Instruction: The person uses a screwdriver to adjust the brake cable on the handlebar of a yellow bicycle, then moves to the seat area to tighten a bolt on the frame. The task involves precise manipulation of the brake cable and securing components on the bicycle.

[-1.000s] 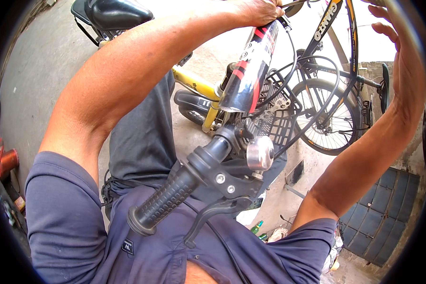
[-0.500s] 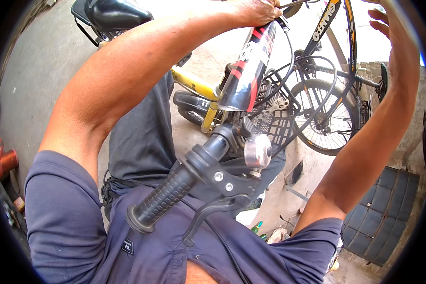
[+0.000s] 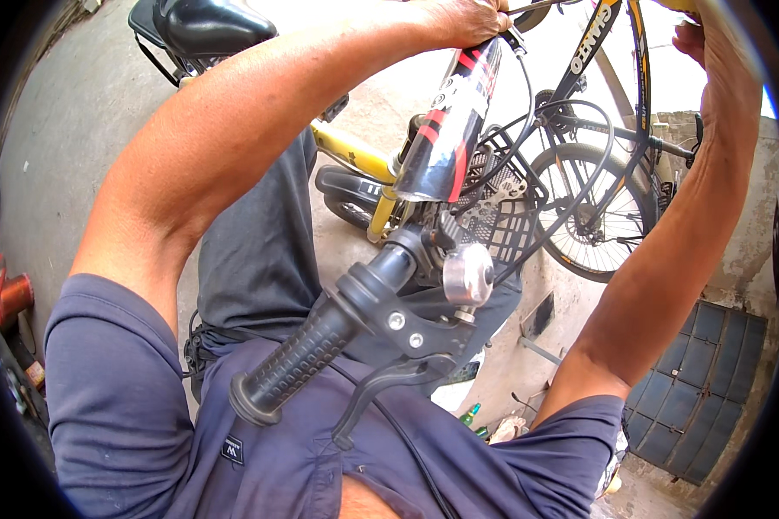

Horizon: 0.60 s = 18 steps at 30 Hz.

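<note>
Gate (image 3: 698,389): blue-grey, divided into rectangular panels.
Wall (image 3: 743,259): weathered, patchily stained, bordering the gate.
Floor (image 3: 61,130): grey and concrete-like, stretching well left of the gate.
Light: bright, bleaching the area beyond the gate.

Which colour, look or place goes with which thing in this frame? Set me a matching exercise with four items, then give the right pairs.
Things
1. Left hand
2. Bell
3. Handlebar grip
4. Frame tube to the left of the striped tube-shaped piece

Colour, look or place
A. Yellow
B. Black and textured
C. At the picture's top edge
D. Shiny silver

Right pairs: 1-C; 2-D; 3-B; 4-A
</note>
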Each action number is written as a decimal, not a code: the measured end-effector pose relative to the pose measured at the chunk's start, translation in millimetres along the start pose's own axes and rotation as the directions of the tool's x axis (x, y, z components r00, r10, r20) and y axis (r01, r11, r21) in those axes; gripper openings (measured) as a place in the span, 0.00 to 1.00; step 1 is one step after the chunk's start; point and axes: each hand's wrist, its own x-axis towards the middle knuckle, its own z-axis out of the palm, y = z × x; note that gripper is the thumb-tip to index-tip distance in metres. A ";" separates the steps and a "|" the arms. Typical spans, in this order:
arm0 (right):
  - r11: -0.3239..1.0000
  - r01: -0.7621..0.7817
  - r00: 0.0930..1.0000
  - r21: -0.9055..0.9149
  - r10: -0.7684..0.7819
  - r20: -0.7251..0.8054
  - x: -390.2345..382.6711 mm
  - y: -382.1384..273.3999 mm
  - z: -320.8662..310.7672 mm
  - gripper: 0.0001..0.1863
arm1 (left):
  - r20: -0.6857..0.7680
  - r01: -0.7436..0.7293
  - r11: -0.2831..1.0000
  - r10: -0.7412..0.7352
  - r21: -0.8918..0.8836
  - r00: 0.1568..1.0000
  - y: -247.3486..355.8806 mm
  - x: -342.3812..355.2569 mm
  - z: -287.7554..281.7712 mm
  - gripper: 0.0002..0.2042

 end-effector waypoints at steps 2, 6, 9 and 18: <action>0.998 0.040 0.996 -0.045 -0.044 -0.079 -3.2 3.7 2.7 0.13 | 0.022 0.089 0.992 -0.088 -0.093 0.996 1.8 0.7 -1.7 0.14; 0.990 0.057 0.994 -0.131 -0.068 -0.086 -23.5 1.7 3.4 0.13 | 0.001 0.063 0.993 -0.063 -0.095 0.998 2.4 -0.7 -2.2 0.14; 0.986 0.047 0.997 -0.162 -0.056 -0.052 -29.2 -3.9 4.5 0.12 | -0.021 0.008 0.999 -0.009 -0.035 1.000 1.6 0.0 -1.6 0.15; 0.990 0.039 0.996 -0.136 -0.048 -0.070 -4.6 -2.2 15.2 0.11 | 0.041 0.112 0.980 -0.107 -0.163 0.993 0.0 2.0 -1.1 0.14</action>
